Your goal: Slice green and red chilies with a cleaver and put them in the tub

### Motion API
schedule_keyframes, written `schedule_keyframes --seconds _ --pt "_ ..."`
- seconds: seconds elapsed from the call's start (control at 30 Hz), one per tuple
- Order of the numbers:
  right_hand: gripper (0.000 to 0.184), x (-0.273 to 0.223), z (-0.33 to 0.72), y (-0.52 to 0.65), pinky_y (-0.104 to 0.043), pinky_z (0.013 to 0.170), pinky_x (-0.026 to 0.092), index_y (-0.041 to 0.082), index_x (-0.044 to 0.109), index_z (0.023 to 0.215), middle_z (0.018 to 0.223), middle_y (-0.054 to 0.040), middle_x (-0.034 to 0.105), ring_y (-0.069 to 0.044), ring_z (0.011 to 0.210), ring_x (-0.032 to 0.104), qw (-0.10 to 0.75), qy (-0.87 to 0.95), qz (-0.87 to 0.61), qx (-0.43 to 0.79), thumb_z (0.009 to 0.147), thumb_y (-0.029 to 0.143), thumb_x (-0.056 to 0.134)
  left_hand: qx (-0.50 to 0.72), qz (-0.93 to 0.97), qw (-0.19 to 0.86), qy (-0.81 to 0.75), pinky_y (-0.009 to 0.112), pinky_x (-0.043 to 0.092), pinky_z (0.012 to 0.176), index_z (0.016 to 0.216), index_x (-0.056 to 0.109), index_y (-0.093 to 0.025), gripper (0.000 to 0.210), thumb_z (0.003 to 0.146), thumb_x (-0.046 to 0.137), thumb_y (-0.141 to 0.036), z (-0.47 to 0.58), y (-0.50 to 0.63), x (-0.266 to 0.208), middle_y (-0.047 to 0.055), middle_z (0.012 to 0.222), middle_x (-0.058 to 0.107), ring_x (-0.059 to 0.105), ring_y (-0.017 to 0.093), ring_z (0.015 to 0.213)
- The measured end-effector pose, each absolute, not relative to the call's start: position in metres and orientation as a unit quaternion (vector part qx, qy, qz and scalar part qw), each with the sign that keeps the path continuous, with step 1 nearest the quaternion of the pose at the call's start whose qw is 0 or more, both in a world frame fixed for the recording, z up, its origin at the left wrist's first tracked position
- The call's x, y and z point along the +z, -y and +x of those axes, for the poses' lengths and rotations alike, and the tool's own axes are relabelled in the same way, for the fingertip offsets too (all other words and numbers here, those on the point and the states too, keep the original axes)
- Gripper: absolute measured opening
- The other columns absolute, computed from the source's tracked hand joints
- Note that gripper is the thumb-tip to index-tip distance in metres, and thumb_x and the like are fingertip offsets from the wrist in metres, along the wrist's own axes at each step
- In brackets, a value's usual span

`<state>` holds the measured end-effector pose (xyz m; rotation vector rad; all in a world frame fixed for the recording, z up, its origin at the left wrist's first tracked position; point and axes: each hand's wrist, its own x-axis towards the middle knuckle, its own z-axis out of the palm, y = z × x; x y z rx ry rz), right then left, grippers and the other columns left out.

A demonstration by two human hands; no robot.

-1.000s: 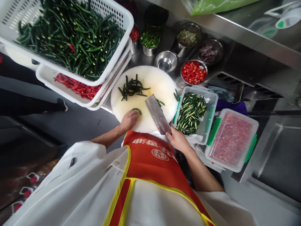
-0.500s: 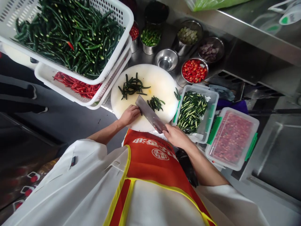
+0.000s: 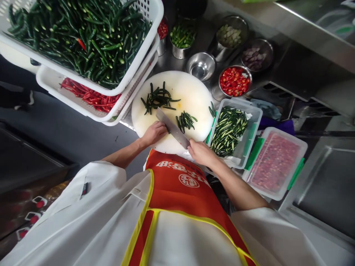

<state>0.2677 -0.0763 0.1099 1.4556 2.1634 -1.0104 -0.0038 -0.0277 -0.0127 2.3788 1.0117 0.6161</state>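
Note:
My right hand (image 3: 199, 150) is closed round the handle of a cleaver (image 3: 173, 129), its broad blade slanting up and left over the round white cutting board (image 3: 141, 123). My left hand (image 3: 154, 133) presses curled fingers onto the board just left of the blade. A dark green tip shows at those fingers, probably a green chili; most of it is hidden. Beyond the blade lies a pile of whole green chilies (image 3: 157, 99). Cut green chili pieces (image 3: 186, 121) lie together right of the blade. A few more pieces (image 3: 212, 109) rest at the board's right edge.
White baskets of green chilies (image 3: 91, 44) and red chilies (image 3: 87, 96) are stacked left. A plastic box of cut green chilies (image 3: 231, 129) and a lidded box (image 3: 277, 162) stand right. Behind are a metal bowl (image 3: 201, 66) and a cup of chopped red chilies (image 3: 235, 81).
The cleaver and my right hand have shifted slightly left and up, with the blade close by my left fingers. The whole view has moved a little.

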Motion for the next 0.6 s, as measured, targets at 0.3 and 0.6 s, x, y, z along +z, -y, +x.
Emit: schedule_keyframes --seconds 0.3,0.6 --pt "0.018 0.094 0.292 0.092 -0.028 0.069 0.033 0.018 0.053 0.094 0.087 -0.0095 0.070 -0.022 0.084 0.065 0.084 -0.724 0.580 -0.364 0.098 0.029 0.040 0.305 0.761 0.221 -0.528 0.033 0.052 0.085 0.092 0.064 -0.018 0.013 0.093 0.055 -0.028 -0.020 0.008 0.014 0.007 0.096 0.066 0.061 0.018 0.092" --pt "0.016 0.090 0.280 0.121 -0.027 0.068 0.033 0.019 0.053 0.089 0.083 -0.0064 0.068 -0.019 0.079 0.062 0.065 -0.712 0.557 -0.422 0.097 0.029 0.043 0.139 0.806 0.175 -0.548 0.041 0.050 0.099 0.110 0.068 -0.015 0.039 0.078 0.046 -0.008 -0.066 -0.051 0.019 0.013 0.121 0.060 0.057 0.027 0.110"
